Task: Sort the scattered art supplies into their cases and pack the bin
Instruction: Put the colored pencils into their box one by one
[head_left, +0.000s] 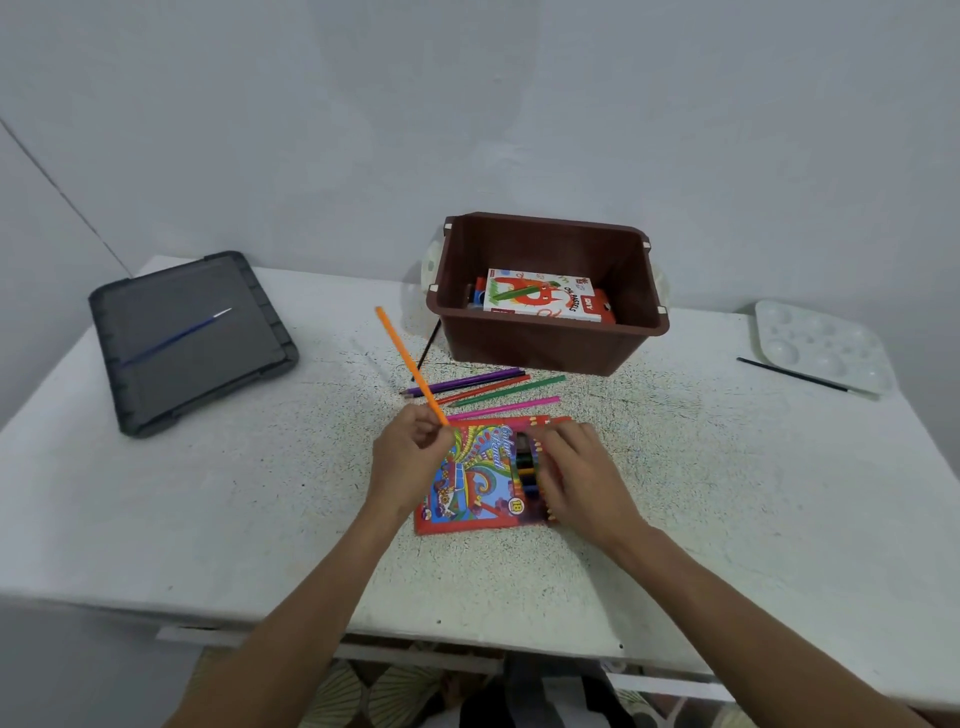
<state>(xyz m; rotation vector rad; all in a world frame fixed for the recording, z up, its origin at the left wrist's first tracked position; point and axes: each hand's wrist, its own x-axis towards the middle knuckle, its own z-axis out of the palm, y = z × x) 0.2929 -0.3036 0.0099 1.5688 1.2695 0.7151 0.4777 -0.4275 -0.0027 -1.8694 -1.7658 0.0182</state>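
step: filling the pencil case, I reckon | left hand (410, 454) pinching orange pencil (408, 358) | right hand (579, 467) on pencil case (465, 488), mid-desk toward front edge, grip unclear tbh | next: line the tip up, slide it in

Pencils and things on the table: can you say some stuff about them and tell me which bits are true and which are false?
1. The left hand holds an orange pencil. True.
2. The brown bin is empty. False: an oil pastels box lies inside.
3. A blue brush lies on the grey lid. True.
4. The white palette is in the bin. False: it lies on the table, far right.
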